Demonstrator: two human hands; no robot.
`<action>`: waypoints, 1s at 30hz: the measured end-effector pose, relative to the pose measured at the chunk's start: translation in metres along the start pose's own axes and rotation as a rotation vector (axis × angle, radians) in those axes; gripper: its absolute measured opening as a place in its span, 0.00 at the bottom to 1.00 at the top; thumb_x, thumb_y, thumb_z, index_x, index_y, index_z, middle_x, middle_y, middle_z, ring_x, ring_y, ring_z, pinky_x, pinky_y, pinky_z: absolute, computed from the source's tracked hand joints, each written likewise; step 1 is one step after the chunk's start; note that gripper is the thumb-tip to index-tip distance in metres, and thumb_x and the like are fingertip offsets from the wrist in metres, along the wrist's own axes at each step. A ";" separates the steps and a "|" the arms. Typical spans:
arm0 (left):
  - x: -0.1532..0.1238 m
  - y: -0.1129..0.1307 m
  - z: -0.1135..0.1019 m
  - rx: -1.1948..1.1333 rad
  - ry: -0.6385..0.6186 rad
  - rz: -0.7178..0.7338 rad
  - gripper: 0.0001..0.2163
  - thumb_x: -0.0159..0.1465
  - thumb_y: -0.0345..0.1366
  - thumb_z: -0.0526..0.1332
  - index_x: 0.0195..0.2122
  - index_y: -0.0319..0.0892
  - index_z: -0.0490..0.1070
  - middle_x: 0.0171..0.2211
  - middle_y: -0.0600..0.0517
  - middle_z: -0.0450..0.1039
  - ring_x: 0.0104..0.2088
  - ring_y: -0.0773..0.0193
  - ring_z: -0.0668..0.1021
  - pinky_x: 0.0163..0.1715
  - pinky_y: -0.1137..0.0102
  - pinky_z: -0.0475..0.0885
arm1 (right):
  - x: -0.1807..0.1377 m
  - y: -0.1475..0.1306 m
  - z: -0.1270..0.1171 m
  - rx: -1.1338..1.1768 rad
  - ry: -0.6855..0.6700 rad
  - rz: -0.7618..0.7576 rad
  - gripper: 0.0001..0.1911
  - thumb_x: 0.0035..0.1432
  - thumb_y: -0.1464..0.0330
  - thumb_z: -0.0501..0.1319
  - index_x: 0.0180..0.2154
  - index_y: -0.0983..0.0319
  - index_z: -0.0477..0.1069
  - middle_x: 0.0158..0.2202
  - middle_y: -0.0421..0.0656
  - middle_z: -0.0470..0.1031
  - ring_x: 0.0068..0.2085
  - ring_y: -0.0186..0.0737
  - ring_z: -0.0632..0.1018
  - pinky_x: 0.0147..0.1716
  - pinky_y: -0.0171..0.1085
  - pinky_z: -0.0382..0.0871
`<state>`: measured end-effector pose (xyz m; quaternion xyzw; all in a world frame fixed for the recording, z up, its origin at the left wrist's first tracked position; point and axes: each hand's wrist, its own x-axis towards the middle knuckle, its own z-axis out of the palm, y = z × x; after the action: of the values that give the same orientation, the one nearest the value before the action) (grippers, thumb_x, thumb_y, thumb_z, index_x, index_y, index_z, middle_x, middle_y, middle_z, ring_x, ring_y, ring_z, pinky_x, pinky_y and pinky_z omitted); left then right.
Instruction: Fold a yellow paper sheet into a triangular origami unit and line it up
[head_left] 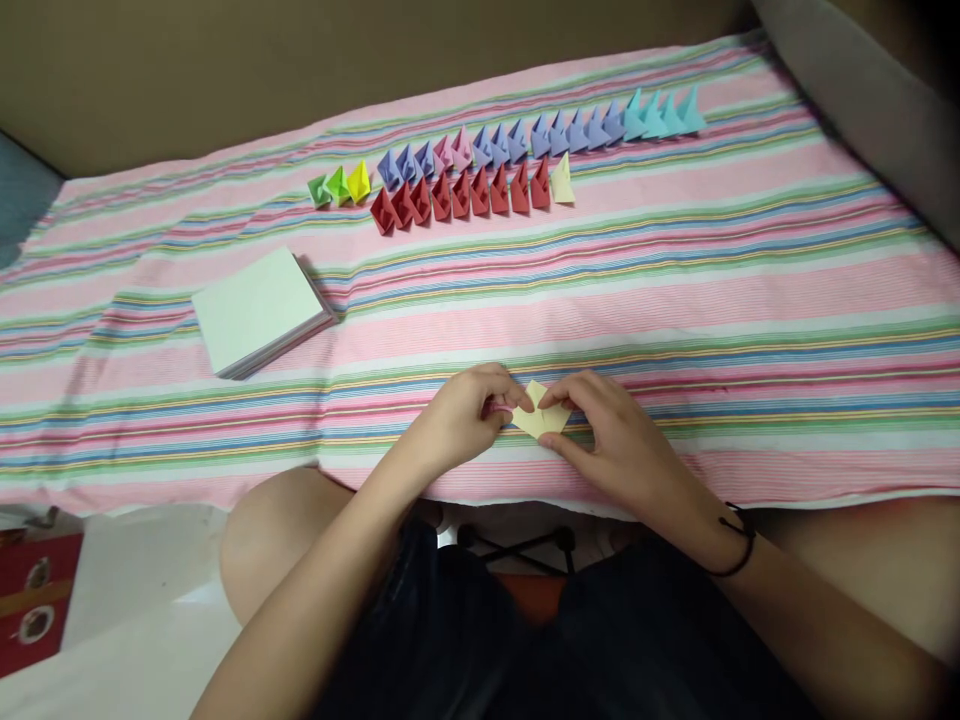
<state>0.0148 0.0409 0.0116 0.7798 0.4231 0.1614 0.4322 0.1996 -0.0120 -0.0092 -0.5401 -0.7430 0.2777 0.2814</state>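
Near the front edge of the cloth, a small pale yellow sheet of folded paper [541,420] lies between my two hands. My left hand [474,408] pinches its left corner between thumb and forefinger. On the other side, my right hand [600,425] has its thumb at the lower edge and its fingertips on the upper right part. The paper's top point sticks up between the two forefingers. Part of its folds is hidden under my fingertips.
A striped cloth [675,300] covers the surface. Behind my hands stand rows of folded paper pieces: red ones [480,193], a cream one [562,182], purple ones [576,130], light blue ones [664,115] and a yellow one [359,181]. A paper stack [259,305] lies to the left.
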 end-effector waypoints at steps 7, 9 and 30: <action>-0.002 0.004 0.003 -0.021 0.046 -0.046 0.13 0.55 0.18 0.57 0.34 0.40 0.77 0.34 0.51 0.71 0.30 0.68 0.71 0.29 0.71 0.66 | 0.000 0.000 0.001 -0.006 0.009 0.005 0.13 0.52 0.74 0.65 0.38 0.59 0.66 0.39 0.43 0.70 0.43 0.45 0.70 0.43 0.44 0.64; -0.002 0.005 0.006 -0.035 0.070 -0.058 0.11 0.55 0.19 0.58 0.32 0.39 0.77 0.33 0.51 0.70 0.29 0.68 0.71 0.28 0.72 0.65 | 0.000 0.000 0.001 -0.010 0.012 0.003 0.13 0.52 0.74 0.65 0.38 0.59 0.65 0.39 0.43 0.70 0.43 0.45 0.70 0.43 0.44 0.64; 0.000 0.006 0.025 -0.032 0.280 -0.078 0.04 0.55 0.26 0.64 0.28 0.41 0.74 0.26 0.55 0.65 0.29 0.68 0.67 0.28 0.71 0.62 | -0.002 0.002 0.004 -0.048 0.044 -0.008 0.14 0.52 0.74 0.65 0.38 0.58 0.62 0.37 0.42 0.68 0.42 0.45 0.70 0.42 0.44 0.64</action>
<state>0.0333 0.0254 0.0018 0.7256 0.5068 0.2585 0.3871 0.1985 -0.0142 -0.0136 -0.5494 -0.7453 0.2469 0.2858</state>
